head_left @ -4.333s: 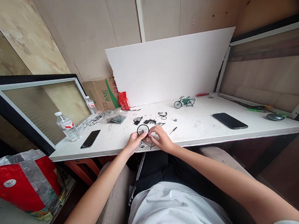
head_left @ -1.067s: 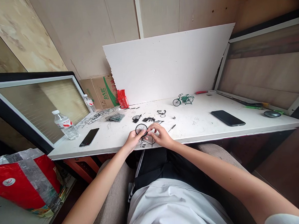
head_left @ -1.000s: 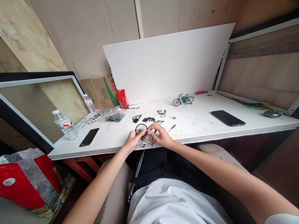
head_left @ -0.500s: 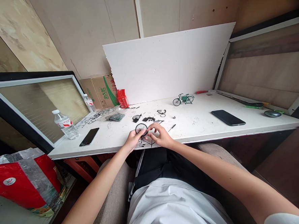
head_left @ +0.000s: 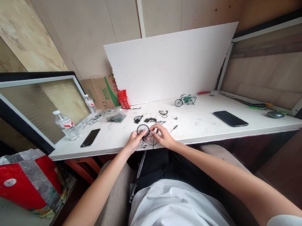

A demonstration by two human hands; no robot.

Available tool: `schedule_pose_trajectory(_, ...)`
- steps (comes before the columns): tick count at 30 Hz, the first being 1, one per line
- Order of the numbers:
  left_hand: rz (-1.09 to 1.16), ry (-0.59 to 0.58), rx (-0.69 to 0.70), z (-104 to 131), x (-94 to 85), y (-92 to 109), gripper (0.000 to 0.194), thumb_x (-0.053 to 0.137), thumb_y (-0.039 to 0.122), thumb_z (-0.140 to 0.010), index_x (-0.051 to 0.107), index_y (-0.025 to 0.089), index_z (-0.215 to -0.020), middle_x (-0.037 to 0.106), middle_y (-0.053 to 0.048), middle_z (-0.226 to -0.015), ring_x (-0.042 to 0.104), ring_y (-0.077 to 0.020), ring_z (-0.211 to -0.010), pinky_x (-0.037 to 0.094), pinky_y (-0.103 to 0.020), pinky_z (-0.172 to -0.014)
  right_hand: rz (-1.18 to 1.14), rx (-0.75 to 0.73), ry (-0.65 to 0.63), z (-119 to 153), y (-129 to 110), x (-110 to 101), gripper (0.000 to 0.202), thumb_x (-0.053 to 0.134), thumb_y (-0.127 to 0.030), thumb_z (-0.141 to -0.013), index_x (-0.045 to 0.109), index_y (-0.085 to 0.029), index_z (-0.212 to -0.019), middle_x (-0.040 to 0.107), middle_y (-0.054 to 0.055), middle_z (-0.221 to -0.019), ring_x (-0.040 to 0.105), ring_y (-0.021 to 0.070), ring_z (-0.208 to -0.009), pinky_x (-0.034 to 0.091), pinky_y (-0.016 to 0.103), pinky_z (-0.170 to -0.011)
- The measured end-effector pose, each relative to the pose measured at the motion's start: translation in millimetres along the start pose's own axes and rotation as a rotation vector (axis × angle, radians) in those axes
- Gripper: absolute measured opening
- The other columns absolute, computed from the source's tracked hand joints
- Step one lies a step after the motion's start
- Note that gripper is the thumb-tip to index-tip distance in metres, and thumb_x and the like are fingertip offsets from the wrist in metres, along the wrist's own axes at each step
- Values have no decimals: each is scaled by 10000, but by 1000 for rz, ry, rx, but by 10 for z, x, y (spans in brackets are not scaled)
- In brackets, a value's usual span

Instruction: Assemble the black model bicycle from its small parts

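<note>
Little change across the last second: white tabletop (head_left: 197,123) and camera view nearly steady, both hands still low at the near edge. Green model bicycle (head_left: 185,100) untouched at the back; dark phone (head_left: 230,118) flat to the right. Left hand (head_left: 134,141) still pinching the small spoked wheel (head_left: 143,130), held upright just above the tabletop. Right hand (head_left: 163,137) fingertips closed on a thin black frame piece (head_left: 150,143) beside the wheel, shifted slightly inward. Fitting work apparently ongoing, not finished.
</note>
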State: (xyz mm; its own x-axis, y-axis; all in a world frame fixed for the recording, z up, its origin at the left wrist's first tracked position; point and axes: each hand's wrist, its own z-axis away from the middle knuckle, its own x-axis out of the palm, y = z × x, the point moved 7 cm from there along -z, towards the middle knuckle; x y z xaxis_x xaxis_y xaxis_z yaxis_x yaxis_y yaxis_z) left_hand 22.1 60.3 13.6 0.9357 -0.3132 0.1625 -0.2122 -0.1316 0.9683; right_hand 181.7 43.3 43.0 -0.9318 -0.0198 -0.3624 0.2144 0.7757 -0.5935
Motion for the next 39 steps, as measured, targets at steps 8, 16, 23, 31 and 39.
schedule_pose_trajectory(8,-3,-3,4,-1,6,-1,459,836,520,-811,754,106,-991,754,-120,-996,706,-245,-934,579,-313,-734,15,-29,17,-3,-1,0,148,595,-378,-1024,630,-253,-1096,692,76,-1069,635,237,-997,529,402,-836)
schedule_pose_trajectory(16,-14,-3,5,6,8,19,445,836,517,-808,756,110,-970,759,-116,-985,709,-245,-923,576,-320,-731,1,-18,13,-13,-11,-3,124,607,-358,-1011,632,-253,-1071,694,72,-1053,640,235,-990,525,392,-816)
schedule_pose_trajectory(23,-10,-12,7,5,16,15,443,832,509,-813,752,103,-971,758,-123,-999,703,-239,-912,579,-315,-717,-7,-19,14,-23,-32,-16,119,620,-337,-991,621,-243,-1064,686,73,-1040,635,233,-971,527,395,-824)
schedule_pose_trajectory(31,-41,-29,22,-14,-17,-32,428,820,475,-837,771,98,-1034,759,-134,-1049,706,-251,-961,585,-305,-722,-8,-41,20,-15,-28,-7,134,617,-293,-972,607,-244,-1096,685,73,-1060,635,227,-978,521,376,-793)
schedule_pose_trajectory(39,-43,-21,16,-17,-44,-61,385,827,438,-844,777,115,-1046,764,-110,-1036,713,-237,-964,596,-298,-747,-15,-49,10,-10,-49,-5,141,617,-281,-970,606,-246,-1106,684,75,-1061,632,225,-976,513,368,-779)
